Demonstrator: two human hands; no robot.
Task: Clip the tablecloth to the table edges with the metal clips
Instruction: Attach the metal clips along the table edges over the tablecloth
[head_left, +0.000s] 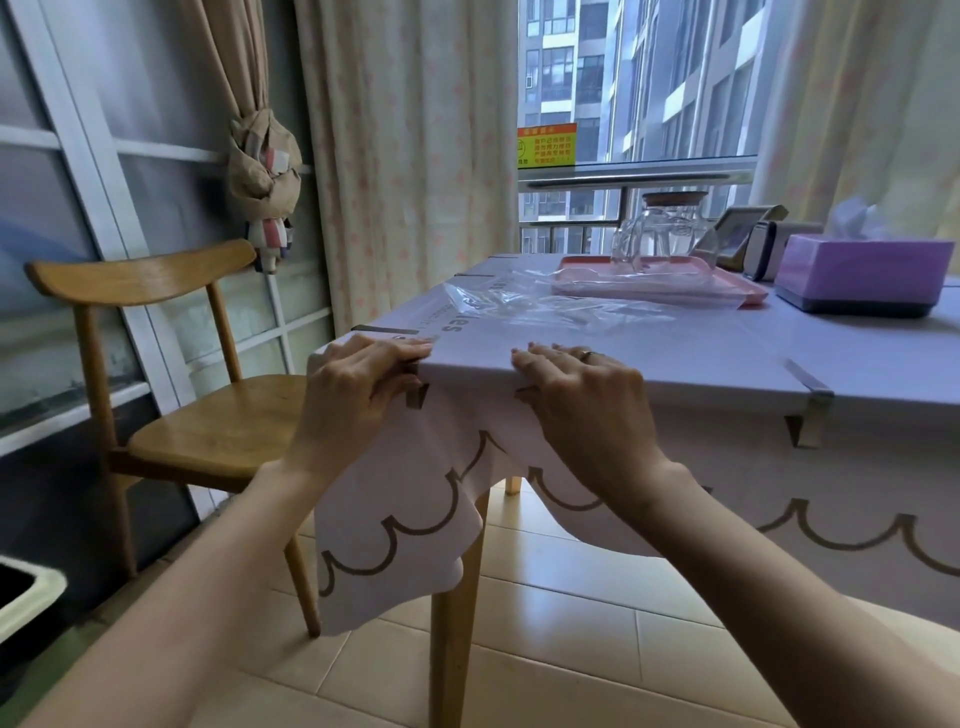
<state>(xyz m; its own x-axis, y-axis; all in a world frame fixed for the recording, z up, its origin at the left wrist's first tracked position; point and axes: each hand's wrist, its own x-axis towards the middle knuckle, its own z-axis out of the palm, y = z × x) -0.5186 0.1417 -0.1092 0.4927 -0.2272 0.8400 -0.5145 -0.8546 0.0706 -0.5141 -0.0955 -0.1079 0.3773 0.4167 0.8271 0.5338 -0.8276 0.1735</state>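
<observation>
The pale lilac, brown-scalloped tablecloth (685, 358) is draping beneath both hands; the left hand (363, 387) is pinching a grey metal clip (414, 397) at its edge, and the right hand (579, 397) is pressing it with straight fingers.

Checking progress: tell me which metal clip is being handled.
The clip at the near corner, under the left hand; the clip further right and those on the left edge sit untouched.

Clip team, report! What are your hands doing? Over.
Left hand grips clip at corner. Right hand presses tablecloth on edge. Plastic bag farther back, not blocking.
</observation>
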